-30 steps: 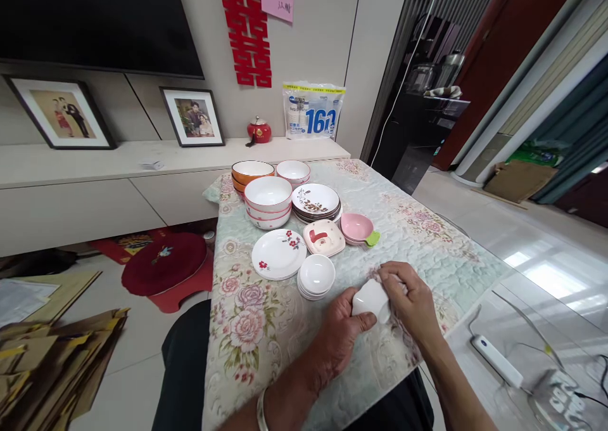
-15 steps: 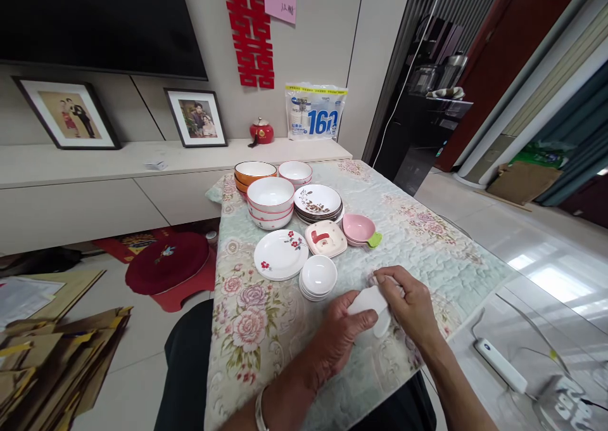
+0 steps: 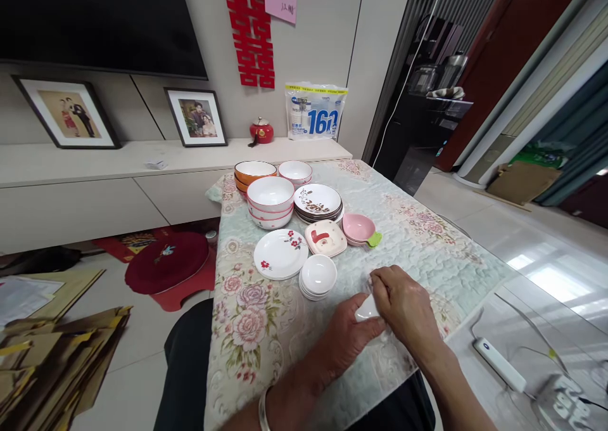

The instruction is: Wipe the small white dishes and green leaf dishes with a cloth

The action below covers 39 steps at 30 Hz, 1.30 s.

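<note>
My left hand [image 3: 349, 333] grips a small glossy white ceramic piece [image 3: 367, 309], with the thumb on its near side and the fingers behind. Its exact kind is hidden by my hands. My right hand [image 3: 401, 304] is closed and pressed over the right end of this piece. A bit of something white [image 3: 370, 281] shows at its fingertips, too small to make out. Just left of my hands stands a stack of small white bowls [image 3: 318, 274]. Beyond it are white plates with red flowers [image 3: 280, 253] and a square dish with a red design [image 3: 325, 238].
Pink bowls with a green handle [image 3: 359, 227], brown-patterned plates [image 3: 317, 199], white bowls with pink rims [image 3: 270, 194] and orange bowls [image 3: 255, 169] stand farther back on the flowered tablecloth [image 3: 251, 329]. A red stool [image 3: 166, 263] and flattened cardboard [image 3: 61, 361] are on the left.
My right hand has turned and moved over the white piece, covering more of it. My left hand has shifted slightly right and tilted the piece. The stacked dishes have stayed put.
</note>
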Each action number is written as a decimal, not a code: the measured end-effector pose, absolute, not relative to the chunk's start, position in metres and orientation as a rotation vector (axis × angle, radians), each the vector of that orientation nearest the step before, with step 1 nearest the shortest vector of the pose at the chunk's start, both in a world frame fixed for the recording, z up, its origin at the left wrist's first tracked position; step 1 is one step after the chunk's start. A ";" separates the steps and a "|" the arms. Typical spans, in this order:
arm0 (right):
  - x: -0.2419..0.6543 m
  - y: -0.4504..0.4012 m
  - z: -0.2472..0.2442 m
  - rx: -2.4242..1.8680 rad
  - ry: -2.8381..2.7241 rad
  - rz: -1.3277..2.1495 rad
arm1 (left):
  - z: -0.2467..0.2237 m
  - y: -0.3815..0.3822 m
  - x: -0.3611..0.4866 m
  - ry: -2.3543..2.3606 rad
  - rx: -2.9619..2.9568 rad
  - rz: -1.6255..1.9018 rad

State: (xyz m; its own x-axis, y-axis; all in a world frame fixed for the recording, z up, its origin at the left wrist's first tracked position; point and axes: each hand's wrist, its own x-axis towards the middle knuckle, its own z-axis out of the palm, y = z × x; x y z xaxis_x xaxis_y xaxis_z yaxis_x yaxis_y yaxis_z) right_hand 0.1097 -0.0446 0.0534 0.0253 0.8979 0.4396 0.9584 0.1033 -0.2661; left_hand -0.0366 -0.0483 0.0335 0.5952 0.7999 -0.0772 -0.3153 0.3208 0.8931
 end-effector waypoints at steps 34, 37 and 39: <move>0.106 -0.052 0.023 -1.510 -1.348 0.284 | 0.027 -0.038 -0.033 0.537 0.448 0.845; 0.101 -0.063 0.022 -1.378 -1.520 0.122 | 0.029 -0.039 -0.033 0.496 0.423 0.847; 0.105 -0.064 0.022 -1.345 -1.548 0.127 | 0.029 -0.040 -0.033 0.492 0.424 0.837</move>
